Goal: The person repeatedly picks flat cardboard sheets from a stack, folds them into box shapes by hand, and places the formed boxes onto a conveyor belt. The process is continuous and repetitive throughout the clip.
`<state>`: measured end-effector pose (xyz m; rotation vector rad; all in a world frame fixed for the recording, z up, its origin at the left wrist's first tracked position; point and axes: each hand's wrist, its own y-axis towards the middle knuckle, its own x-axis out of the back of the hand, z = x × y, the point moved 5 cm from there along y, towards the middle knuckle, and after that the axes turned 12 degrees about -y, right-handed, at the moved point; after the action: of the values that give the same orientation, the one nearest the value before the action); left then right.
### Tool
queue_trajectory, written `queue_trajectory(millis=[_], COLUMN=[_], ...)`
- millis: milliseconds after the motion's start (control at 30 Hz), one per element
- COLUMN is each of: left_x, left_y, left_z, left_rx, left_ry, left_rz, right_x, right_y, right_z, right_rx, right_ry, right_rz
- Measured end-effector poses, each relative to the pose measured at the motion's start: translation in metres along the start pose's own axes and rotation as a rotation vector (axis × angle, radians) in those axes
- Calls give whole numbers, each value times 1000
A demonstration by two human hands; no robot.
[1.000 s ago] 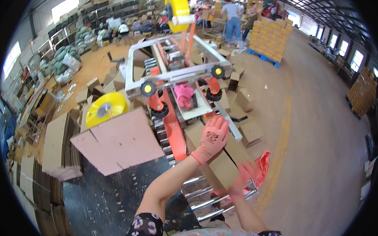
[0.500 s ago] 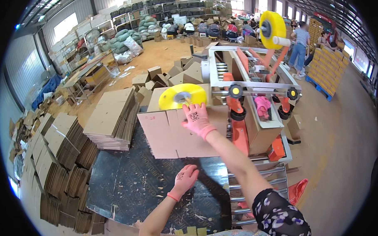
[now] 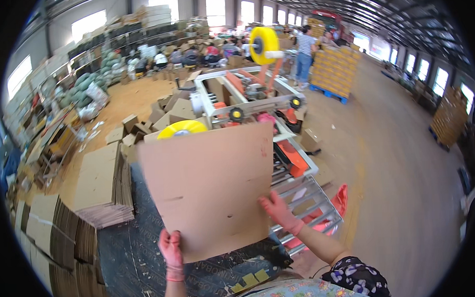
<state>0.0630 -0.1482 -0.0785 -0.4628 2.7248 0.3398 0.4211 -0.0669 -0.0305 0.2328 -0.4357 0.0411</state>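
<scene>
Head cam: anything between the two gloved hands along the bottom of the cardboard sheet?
Only the sheet itself. The left hand grips its lower left corner, the right hand its lower right edge, and bare cardboard spans the stretch. The dark mat shows below it.

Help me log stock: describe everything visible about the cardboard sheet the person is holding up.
The cardboard sheet is a flattened brown corrugated box blank, roughly rectangular, with faint crease lines and small slits. It is lifted and tilted toward the camera, hiding part of the taping machine behind. The gloved left hand grips its lower edge; the gloved right hand holds its right edge.
</scene>
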Motion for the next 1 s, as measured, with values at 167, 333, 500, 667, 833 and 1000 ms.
queue_trajectory(millis=[167,333,500,667,833,1000], left_x=[-61,-112,-156,-168,-155,-165], left_y=[2,-21,-36,-4,9,21], left_z=[-109,-74,-120,-114,-104,-103], left_rx=[-466,-584,-15,175,90,104], left_ry=[868,1110,1145,1272,1212,1246], left_rz=[363,677,801,724,779,784], right_x=[-23,-28,-55,-94,-70,-87], right_y=[-77,-41,-49,-62,-20,31], right_z=[66,99,44,-22,59,64], right_rx=[713,749,1148,1177,1040,824], right_ry=[-661,-928,-523,-298,-621,-928], right_rz=[79,-181,135,130,-120,89])
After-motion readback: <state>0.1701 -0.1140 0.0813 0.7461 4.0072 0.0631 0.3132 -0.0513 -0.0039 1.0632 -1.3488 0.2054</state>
